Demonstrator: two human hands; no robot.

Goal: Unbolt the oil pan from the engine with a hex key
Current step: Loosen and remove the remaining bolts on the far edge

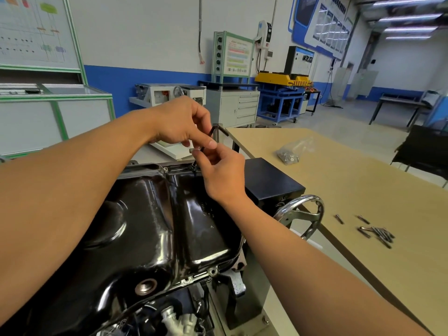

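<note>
**A:** Black steel, bent in an L: that hex key [214,130] sits between both hands. How are they holding it?

**B:** The left hand [179,122] is curled, thumb and forefinger pinching the shaft just under the bend. The right hand [223,173] sits lower, its fingertips closed narrowly round the lower shaft. The fingers hide the exact contact.

**A:** And the tip?

**B:** It runs down to the far rim of the glossy black pressed-metal oil pan [145,226], but the fingers cover most of that length.

**A:** Where does the pan lie?

**B:** Right under both forearms, on the engine [174,316]. A threaded drain hole [145,286] faces up near its front edge. The left forearm covers the pan's left side.

**A:** Further out?

**B:** A chrome handwheel [312,214] is just right of the pan, with a matte black box [269,180] behind it. On the tan wooden table [363,185] lie loose dark bolts [378,235], and farther back a clear plastic bag [292,152] of small hardware.
</note>
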